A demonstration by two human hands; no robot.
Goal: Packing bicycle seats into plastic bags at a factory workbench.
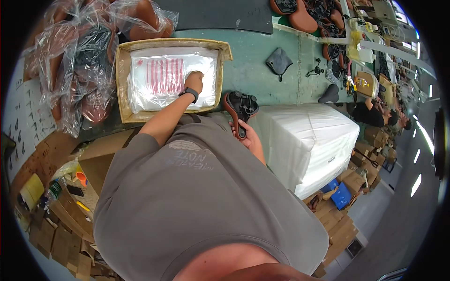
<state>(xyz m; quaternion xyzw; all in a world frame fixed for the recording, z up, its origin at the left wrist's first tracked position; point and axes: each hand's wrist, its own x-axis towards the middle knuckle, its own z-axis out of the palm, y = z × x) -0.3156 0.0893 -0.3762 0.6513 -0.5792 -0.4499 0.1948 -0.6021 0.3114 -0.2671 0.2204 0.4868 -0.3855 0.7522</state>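
Note:
My left hand [194, 80], with a black watch on the wrist, reaches into an open cardboard box [123, 79] and pinches the top clear plastic bag [161, 77], which has red stripes printed on it. My right hand [248, 136] holds a brown bicycle saddle [240, 107] by its narrow nose, underside with black rails turned up, just right of the box. My grey shirt fills the lower middle of the view.
Bagged brown saddles [89, 56] are piled at the left. A white foam block [307, 140] stands to the right. More saddles [304, 16] lie on the green table at the back. Flat cardboard [61, 229] and a tape roll [30, 189] lie lower left. People work at far right.

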